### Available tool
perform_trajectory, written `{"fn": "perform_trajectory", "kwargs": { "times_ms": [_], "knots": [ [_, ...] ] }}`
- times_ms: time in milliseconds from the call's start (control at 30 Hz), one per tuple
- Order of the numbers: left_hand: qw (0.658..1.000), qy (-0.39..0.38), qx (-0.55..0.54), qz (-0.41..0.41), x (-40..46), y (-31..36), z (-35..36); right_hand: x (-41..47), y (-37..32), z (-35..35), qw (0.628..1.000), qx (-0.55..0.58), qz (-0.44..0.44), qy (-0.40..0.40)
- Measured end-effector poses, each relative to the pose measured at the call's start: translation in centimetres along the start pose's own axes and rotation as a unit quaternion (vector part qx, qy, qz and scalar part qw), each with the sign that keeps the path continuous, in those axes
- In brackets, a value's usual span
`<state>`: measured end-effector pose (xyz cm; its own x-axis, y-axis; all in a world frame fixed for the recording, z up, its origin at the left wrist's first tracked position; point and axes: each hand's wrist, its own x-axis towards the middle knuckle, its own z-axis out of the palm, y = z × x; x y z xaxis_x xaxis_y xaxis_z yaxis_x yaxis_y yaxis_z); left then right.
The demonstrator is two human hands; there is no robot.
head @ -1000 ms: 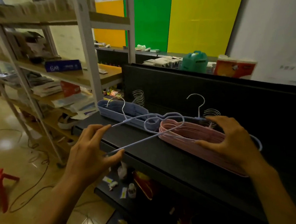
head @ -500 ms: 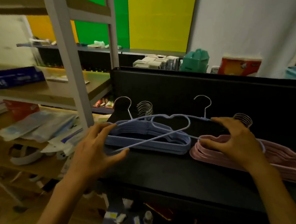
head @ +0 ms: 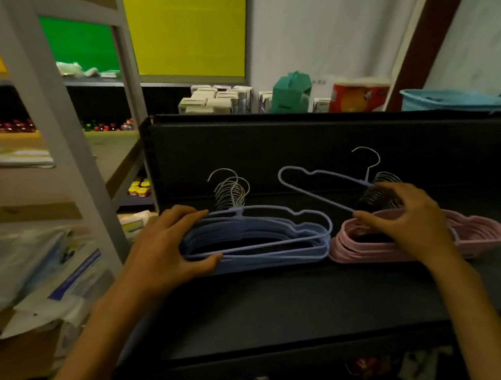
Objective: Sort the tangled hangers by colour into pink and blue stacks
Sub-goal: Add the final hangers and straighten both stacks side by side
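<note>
Black shelving fills the middle of the view: a flat dark shelf point(head: 281, 312) with an upright back panel point(head: 299, 145) behind both hands. Beyond the panel, colored wall panels point(head: 184, 28), a teal bag point(head: 291, 92) and small boxes point(head: 216, 100) are dim and soft, and their labels cannot be read. A pale shelving post point(head: 54, 114) rises past the left hand, its upper end cut off by the frame.

Under the left hand point(head: 164, 249) lies the blue stack point(head: 262, 242), flat on the shelf, with its wire hooks fanned just beyond the fingers. That hand clasps the stack's near end, fingers curled over the top edge and thumb pressed to the front; the end itself is hidden by the palm.

Just right of it, almost touching, the pink stack point(head: 372, 246) lies beneath the right hand point(head: 405, 220). This hand's fingers curve down over the stack's middle and its dark cluster of hooks, covering them. A single blue hanger point(head: 317, 185) stands tilted above the pink stack, its lower bar meeting the right thumb, its hook rising beyond the fingertips; whether the hand truly pinches it cannot be told.
</note>
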<state>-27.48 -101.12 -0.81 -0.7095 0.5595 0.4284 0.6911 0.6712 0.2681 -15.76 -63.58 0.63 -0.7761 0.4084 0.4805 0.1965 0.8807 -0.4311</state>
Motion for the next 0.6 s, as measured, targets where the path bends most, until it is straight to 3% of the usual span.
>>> {"fn": "perform_trajectory", "kwargs": {
  "times_ms": [600],
  "knots": [
    [0.999, -0.021, 0.032, -0.013, -0.2, 0.4, 1.0, 0.1, -1.4, 0.6, 0.998, 0.06, 0.007, 0.014]
  ]
}}
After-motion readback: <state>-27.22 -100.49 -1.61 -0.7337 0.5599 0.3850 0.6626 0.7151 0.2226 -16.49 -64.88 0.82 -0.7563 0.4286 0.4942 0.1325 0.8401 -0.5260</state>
